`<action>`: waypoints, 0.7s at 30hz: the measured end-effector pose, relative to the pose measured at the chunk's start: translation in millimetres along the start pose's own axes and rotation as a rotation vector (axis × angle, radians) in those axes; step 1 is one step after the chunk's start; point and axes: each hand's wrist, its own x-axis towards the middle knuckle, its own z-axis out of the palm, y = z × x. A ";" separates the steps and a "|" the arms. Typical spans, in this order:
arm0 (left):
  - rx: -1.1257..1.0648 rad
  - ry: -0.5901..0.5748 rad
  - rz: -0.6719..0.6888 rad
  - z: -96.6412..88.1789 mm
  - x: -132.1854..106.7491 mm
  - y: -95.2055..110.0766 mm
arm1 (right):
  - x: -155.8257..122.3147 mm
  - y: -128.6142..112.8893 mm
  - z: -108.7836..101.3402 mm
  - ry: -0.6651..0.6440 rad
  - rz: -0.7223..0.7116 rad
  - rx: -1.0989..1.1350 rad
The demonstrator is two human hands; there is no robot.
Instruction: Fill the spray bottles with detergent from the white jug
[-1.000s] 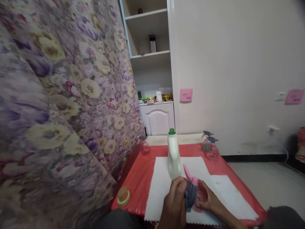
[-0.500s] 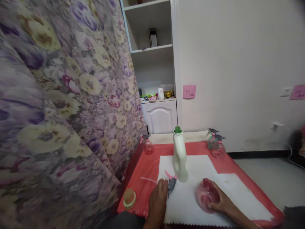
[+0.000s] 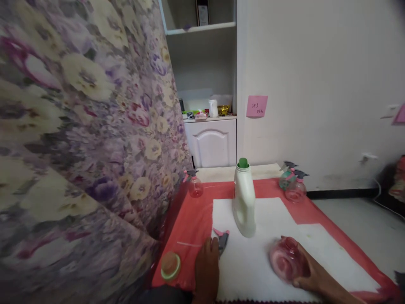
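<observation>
My right hand [image 3: 311,270] is wrapped round a clear pink spray bottle body [image 3: 286,259], its top open, tilted over the white cloth. My left hand [image 3: 207,266] is at the cloth's left edge, fingers curled at a grey and pink trigger spray head [image 3: 223,241]. Its thin tube [image 3: 188,244] points left past the fingers; the exact grip is partly hidden. Beyond the hands a pale green jug [image 3: 245,207] stands upright, with a green piece [image 3: 243,162] in its mouth. A round cap-like piece [image 3: 171,265] with a pale green rim lies left of my left hand.
The white cloth [image 3: 253,270] lies on a red-covered table [image 3: 186,219]. One spray bottle [image 3: 195,188] stands at the back left, two more [image 3: 295,190] at the back right. A floral curtain [image 3: 126,147] hangs close on the left. Shelves [image 3: 209,76] stand behind.
The view has tipped down slightly. My left hand and the spray head have shifted a little left. The bottle body has moved slightly right with my right hand.
</observation>
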 end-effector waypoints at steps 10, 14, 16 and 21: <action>0.021 -0.055 -0.009 4.5 12.0 -12.4 | -4.5 -44.8 13.0 0.060 0.113 0.034; 0.013 -0.037 -0.007 20.0 15.0 -21.6 | 6.6 -53.6 13.1 0.093 0.021 0.114; 0.012 0.002 0.015 30.1 15.9 -26.0 | 13.4 -57.4 7.9 0.102 -0.046 0.143; 0.037 0.072 -0.026 48.0 15.3 -28.2 | 28.0 -72.4 -14.1 0.093 -0.106 0.203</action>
